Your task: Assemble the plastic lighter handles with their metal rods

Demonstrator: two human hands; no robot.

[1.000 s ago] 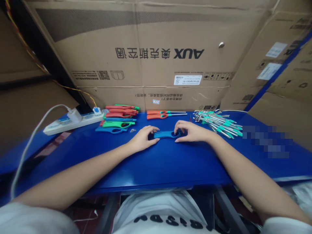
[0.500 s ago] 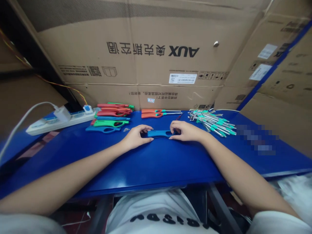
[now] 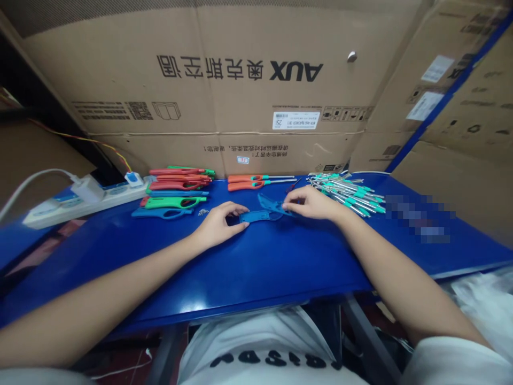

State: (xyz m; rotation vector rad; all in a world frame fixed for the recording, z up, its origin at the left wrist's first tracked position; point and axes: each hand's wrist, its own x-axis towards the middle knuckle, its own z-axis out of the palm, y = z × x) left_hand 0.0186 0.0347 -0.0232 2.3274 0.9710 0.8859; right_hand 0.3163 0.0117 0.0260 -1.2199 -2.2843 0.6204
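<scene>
On the blue table [image 3: 260,267] my two hands work a blue plastic lighter casing. My left hand [image 3: 218,224] is closed on the left end of one blue shell half [image 3: 256,216], which lies flat. My right hand [image 3: 308,202] pinches the second blue shell half [image 3: 269,203], tilted up and apart from the first. Both pieces sit between my hands at the table's middle.
A stack of red, green and blue lighter casings [image 3: 176,187] lies at the back left, two orange long-nosed lighters [image 3: 256,182] behind centre, and a heap of metal tubes with teal parts [image 3: 347,192] at the back right. A white power strip [image 3: 80,195] sits far left. Cardboard boxes [image 3: 240,85] stand behind.
The blue casing was one closed piece between my hands; now it has come apart into two halves, my right hand lifting one away. The view has shifted slightly left and down.
</scene>
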